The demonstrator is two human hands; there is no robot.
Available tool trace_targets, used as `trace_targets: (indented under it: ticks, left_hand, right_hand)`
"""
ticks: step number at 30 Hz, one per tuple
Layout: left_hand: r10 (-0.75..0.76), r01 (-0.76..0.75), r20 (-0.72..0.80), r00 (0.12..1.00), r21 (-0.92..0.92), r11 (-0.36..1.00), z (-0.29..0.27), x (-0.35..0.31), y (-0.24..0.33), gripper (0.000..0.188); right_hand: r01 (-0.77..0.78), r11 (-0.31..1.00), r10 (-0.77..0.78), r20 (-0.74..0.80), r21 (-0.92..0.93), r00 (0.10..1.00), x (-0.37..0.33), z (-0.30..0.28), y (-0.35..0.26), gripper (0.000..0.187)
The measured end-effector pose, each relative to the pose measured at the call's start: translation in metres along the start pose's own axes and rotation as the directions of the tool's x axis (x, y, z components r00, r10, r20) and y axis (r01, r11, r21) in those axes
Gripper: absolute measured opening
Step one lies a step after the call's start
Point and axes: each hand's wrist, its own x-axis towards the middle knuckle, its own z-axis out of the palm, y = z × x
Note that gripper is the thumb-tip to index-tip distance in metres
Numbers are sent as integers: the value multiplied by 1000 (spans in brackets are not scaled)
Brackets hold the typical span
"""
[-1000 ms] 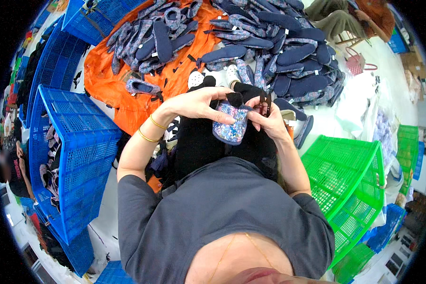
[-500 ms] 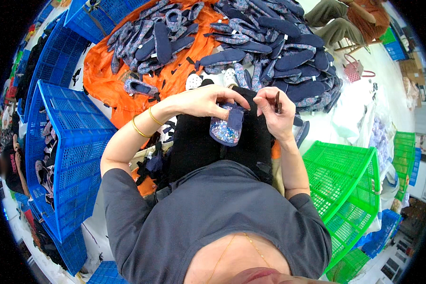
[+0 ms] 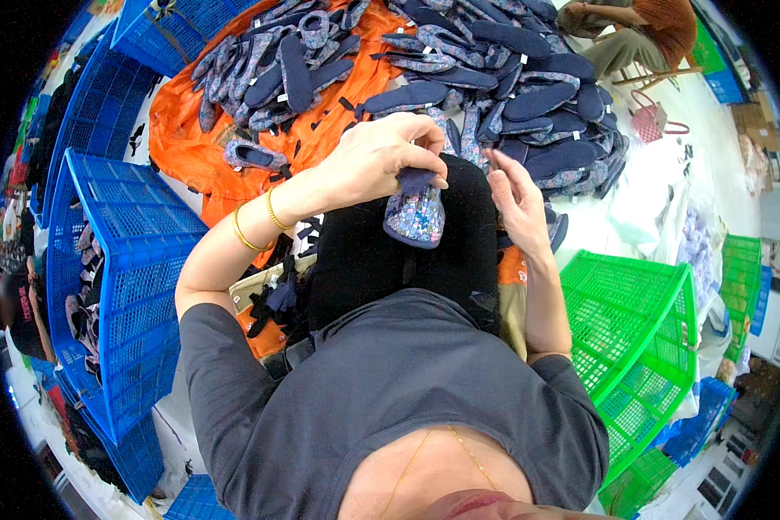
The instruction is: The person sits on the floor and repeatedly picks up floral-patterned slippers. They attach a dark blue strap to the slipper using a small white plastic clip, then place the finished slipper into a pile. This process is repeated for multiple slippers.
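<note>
My left hand [image 3: 388, 156] pinches a small slipper [image 3: 414, 217] by its dark navy end, between thumb and fingers. Its floral, shiny-looking front part hangs down over my black-trousered lap. To the right of it and apart from it, my right hand [image 3: 520, 208] is raised with its fingers stretched out toward the slipper pile. No tool shows in that hand now; its palm side is partly hidden. Beyond my knees lies a big heap of floral slippers with navy soles [image 3: 537, 104], and a smaller slipper heap [image 3: 277, 74] rests on an orange sheet [image 3: 178, 113].
A single slipper [image 3: 256, 156] lies on the sheet near my left forearm. Blue crates [image 3: 139, 260] stand on my left, green crates [image 3: 628, 312] on my right. Dark scraps [image 3: 282, 295] lie beside my left thigh. Far right, a seated person [image 3: 667, 30] and a checked bag [image 3: 648, 121] appear.
My left hand has risen slightly and turned, still pinching the slipper. My right hand has opened its fingers and moved a little right; the dark tool seen in it before is out of sight.
</note>
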Motion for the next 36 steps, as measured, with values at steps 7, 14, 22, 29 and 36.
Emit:
trace_targets:
  ticks: [7, 14, 22, 29, 36]
  left_hand:
    - [-115, 118, 27, 993, -267, 956, -1, 5, -11, 12]
    - [-80, 92, 63, 995, -236, 967, -7, 13, -10, 13]
    - [-15, 32, 121, 993, -141, 989, -10, 23, -2, 14]
    - [28, -7, 142, 989, -147, 989, -9, 25, -4, 14]
    - [-4, 38, 155, 988, -218, 975, -7, 25, -7, 13]
  right_hand:
    - [-34, 996, 47, 166, -81, 985, -12, 3, -13, 27]
    - [165, 915, -46, 311, -367, 949, 10, 4, -39, 31]
    - [300, 828, -36, 489, -474, 871, 33, 9, -72, 32]
    - [226, 894, 25, 548, -386, 836, 41, 6, -65, 32]
    - [252, 865, 39, 559, -433, 828, 40, 7, -68, 30]
